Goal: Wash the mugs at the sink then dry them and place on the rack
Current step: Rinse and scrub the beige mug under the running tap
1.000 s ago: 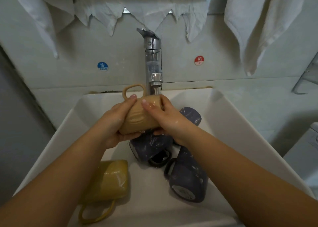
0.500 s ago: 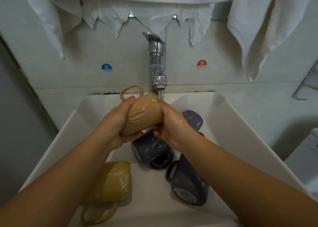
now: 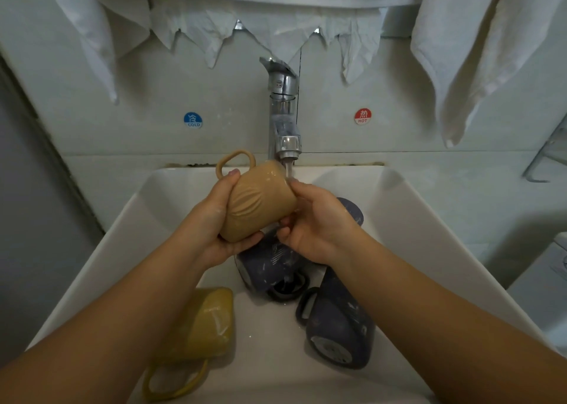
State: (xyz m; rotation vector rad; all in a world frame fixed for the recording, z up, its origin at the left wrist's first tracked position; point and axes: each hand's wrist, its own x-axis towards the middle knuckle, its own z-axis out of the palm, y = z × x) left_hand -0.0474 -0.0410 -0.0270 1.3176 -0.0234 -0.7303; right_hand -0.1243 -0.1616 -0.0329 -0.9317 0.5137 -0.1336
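A tan mug (image 3: 256, 202) with a ribbed pattern is tilted under the running chrome faucet (image 3: 283, 121), handle pointing up and away. My left hand (image 3: 211, 222) grips its base and side. My right hand (image 3: 319, 222) holds the rim end, fingers curled at the mouth under the water stream. In the white sink (image 3: 429, 219) lie a yellow mug (image 3: 205, 327) on its side at the front left and three dark purple mugs: one (image 3: 267, 265) under my hands, one (image 3: 337, 327) at the front right, one (image 3: 352, 212) behind my right hand.
White towels hang above, one at the right (image 3: 466, 51) and others along the top (image 3: 276, 14). COLD (image 3: 193, 119) and HOT (image 3: 363, 116) stickers flank the faucet on the tiled wall. A metal rack edge (image 3: 546, 158) shows at the far right.
My right hand has slid from on top of the tan mug round to its rim end, baring the ribbed side. The mug is tilted more under the stream.
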